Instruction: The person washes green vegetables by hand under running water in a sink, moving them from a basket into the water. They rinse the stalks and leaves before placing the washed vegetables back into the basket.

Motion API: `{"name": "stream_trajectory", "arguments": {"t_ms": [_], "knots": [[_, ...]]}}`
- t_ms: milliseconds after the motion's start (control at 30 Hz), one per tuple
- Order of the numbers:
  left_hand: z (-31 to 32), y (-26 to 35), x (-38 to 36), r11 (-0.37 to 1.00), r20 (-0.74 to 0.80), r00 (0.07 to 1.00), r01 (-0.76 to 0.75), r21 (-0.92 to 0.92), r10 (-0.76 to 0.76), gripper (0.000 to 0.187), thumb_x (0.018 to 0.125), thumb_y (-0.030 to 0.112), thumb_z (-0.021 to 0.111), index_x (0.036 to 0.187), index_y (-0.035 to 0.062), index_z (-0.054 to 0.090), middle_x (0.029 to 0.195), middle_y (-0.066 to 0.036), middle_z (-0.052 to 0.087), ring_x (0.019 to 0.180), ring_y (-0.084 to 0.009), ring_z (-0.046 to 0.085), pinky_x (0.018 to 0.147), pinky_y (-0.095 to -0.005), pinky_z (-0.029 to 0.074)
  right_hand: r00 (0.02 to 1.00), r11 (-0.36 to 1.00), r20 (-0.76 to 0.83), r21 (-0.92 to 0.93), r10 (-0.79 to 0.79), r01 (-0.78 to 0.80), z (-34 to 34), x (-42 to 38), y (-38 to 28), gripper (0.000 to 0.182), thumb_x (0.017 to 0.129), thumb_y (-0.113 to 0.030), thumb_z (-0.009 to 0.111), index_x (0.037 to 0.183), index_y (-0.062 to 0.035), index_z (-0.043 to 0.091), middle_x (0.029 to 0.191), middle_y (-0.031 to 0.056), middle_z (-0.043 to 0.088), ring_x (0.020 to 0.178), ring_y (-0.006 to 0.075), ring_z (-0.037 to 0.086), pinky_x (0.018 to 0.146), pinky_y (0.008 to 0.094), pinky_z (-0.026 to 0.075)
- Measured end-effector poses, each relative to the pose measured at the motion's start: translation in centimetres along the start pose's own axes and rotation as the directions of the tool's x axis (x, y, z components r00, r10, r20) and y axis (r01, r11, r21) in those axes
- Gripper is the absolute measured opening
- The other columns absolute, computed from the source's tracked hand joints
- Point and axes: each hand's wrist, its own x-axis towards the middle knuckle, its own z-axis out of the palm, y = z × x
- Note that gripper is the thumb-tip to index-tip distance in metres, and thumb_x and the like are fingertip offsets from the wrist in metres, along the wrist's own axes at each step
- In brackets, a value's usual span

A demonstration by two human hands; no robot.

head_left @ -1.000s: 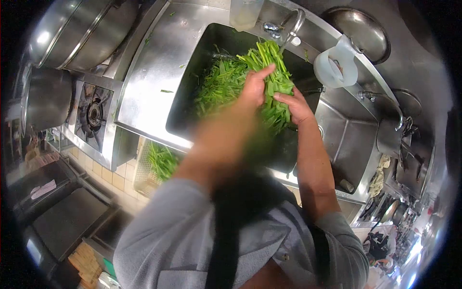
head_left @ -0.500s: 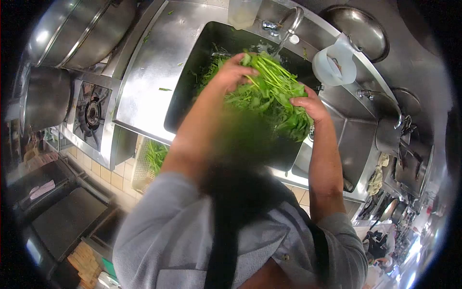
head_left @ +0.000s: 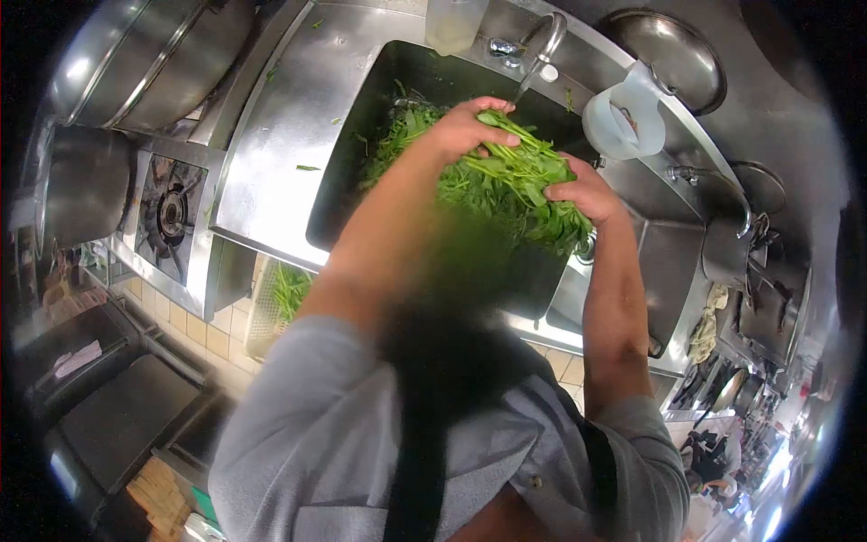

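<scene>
Over the dark sink basin (head_left: 348, 194) I hold a large bunch of leafy greens (head_left: 533, 179) between both hands. My left hand (head_left: 471, 131) is curled on the bunch's upper left side, near the stems. At its right end, my right hand (head_left: 585, 191) grips the stems and leaves, thumb on top. More loose greens lie in the basin to the left of the bunch. Just above my left hand is the spout of a curved faucet (head_left: 553, 45). The lower part of the bunch is blurred and partly hidden.
A translucent pitcher (head_left: 623, 122) stands right of the faucet, a clear container (head_left: 452, 25) behind the basin. A metal lid (head_left: 670, 56) lies at the back right. A basket (head_left: 266, 312) with greens sits low left, near a gas burner (head_left: 172, 212). Large pots stand further left.
My left hand has shifted right along the bunch, its fingers now nearer the faucet. The bunch is slightly lower and more compact, and more of the loose greens in the basin show.
</scene>
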Motion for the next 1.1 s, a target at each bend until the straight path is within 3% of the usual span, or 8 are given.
{"name": "stream_trajectory", "arguments": {"t_ms": [267, 467, 533, 733, 800, 933, 1067, 1100], "knots": [[0.6, 0.4, 0.9, 0.990, 0.026, 1.000, 0.012, 0.140, -0.016, 0.067, 0.070, 0.030, 0.083, 0.129, 0.0123, 0.057, 0.120, -0.015, 0.061, 0.111, -0.0288, 0.055, 0.093, -0.0403, 0.044, 0.997, 0.995, -0.063, -0.088, 0.032, -0.037, -1.0, -0.5, -0.2, 0.067, 0.067, -0.012, 0.074, 0.129, 0.0008, 0.052, 0.110, 0.0076, 0.063, 0.099, 0.0171, 0.058, 0.092, 0.0298, 0.044], [-0.4, -0.4, 1.8, 0.952, -0.032, 0.998, 0.042, -0.304, -0.055, 0.065, 0.070, 0.016, 0.083, 0.127, 0.0055, 0.053, 0.117, -0.010, 0.060, 0.096, -0.0245, 0.063, 0.071, -0.0387, 0.058, 0.992, 0.999, -0.121, -0.033, 0.021, -0.025, -2.4, -1.1, 0.4, 0.066, 0.067, -0.011, 0.074, 0.128, 0.0007, 0.052, 0.109, 0.0077, 0.064, 0.100, 0.0174, 0.058, 0.093, 0.0298, 0.043], [2.1, 1.9, 0.5, 0.986, -0.026, 1.000, 0.017, 0.165, -0.013, 0.064, 0.071, 0.015, 0.082, 0.127, 0.0044, 0.052, 0.117, -0.011, 0.060, 0.094, -0.0252, 0.065, 0.071, -0.0389, 0.059, 0.995, 1.000, -0.095, -0.004, 0.011, -0.011, -2.3, -0.9, 0.5, 0.065, 0.067, -0.011, 0.074, 0.127, 0.0005, 0.053, 0.109, 0.0078, 0.064, 0.100, 0.0177, 0.058, 0.093, 0.0299, 0.043], [-1.7, -2.2, 3.9, 0.987, -0.176, 0.976, 0.110, -0.119, -0.130, 0.064, 0.072, 0.009, 0.079, 0.129, 0.0030, 0.051, 0.110, -0.011, 0.065, 0.098, -0.0217, 0.064, 0.068, -0.0327, 0.054, 0.996, 0.999, -0.081, 0.005, 0.042, -0.042, -2.1, -2.6, -1.1, 0.061, 0.069, -0.013, 0.075, 0.124, -0.0005, 0.055, 0.108, 0.0071, 0.064, 0.099, 0.0172, 0.059, 0.092, 0.0291, 0.044], [1.2, -0.5, 2.4, 0.977, -0.021, 0.982, -0.184, 0.112, 0.187, 0.057, 0.074, 0.008, 0.077, 0.125, 0.0018, 0.053, 0.099, -0.011, 0.068, 0.082, -0.0208, 0.066, 0.063, -0.0308, 0.052, 0.992, 1.000, -0.126, -0.030, 0.001, -0.004, -2.5, -1.7, 0.6, 0.061, 0.069, -0.012, 0.075, 0.125, 0.0001, 0.054, 0.109, 0.0070, 0.064, 0.099, 0.0164, 0.059, 0.091, 0.0290, 0.045], [-0.4, 1.3, 2.5, 0.988, -0.071, 0.986, 0.148, -0.052, -0.151, 0.059, 0.074, 0.002, 0.075, 0.128, 0.0042, 0.052, 0.107, -0.011, 0.065, 0.092, -0.0155, 0.062, 0.061, -0.0247, 0.050, 0.995, 0.999, -0.087, -0.007, 0.041, -0.042, -1.8, -2.2, -0.9, 0.063, 0.070, -0.009, 0.074, 0.128, 0.0003, 0.051, 0.111, 0.0074, 0.063, 0.101, 0.0170, 0.058, 0.092, 0.0299, 0.044], [1.8, 1.6, 1.4, 0.964, -0.078, 0.994, 0.060, -0.260, -0.083, 0.050, 0.075, 0.000, 0.074, 0.122, 0.0032, 0.057, 0.100, -0.011, 0.067, 0.080, -0.0151, 0.062, 0.056, -0.0276, 0.050, 0.988, 0.999, -0.153, -0.041, 0.005, -0.011, -2.8, -1.5, 0.2, 0.060, 0.070, -0.009, 0.074, 0.126, -0.0014, 0.054, 0.109, 0.0058, 0.064, 0.098, 0.0159, 0.058, 0.091, 0.0294, 0.044], [3.3, 4.9, -0.5, 0.990, -0.073, 0.989, 0.135, 0.045, -0.131, 0.049, 0.077, 0.003, 0.074, 0.122, 0.0027, 0.057, 0.105, -0.011, 0.066, 0.081, -0.0158, 0.062, 0.057, -0.0277, 0.050, 0.994, 0.998, -0.111, -0.058, -0.014, 0.007, -2.7, -1.1, 0.5, 0.060, 0.070, -0.010, 0.074, 0.125, -0.0014, 0.054, 0.108, 0.0055, 0.064, 0.098, 0.0155, 0.058, 0.091, 0.0291, 0.044]]}}
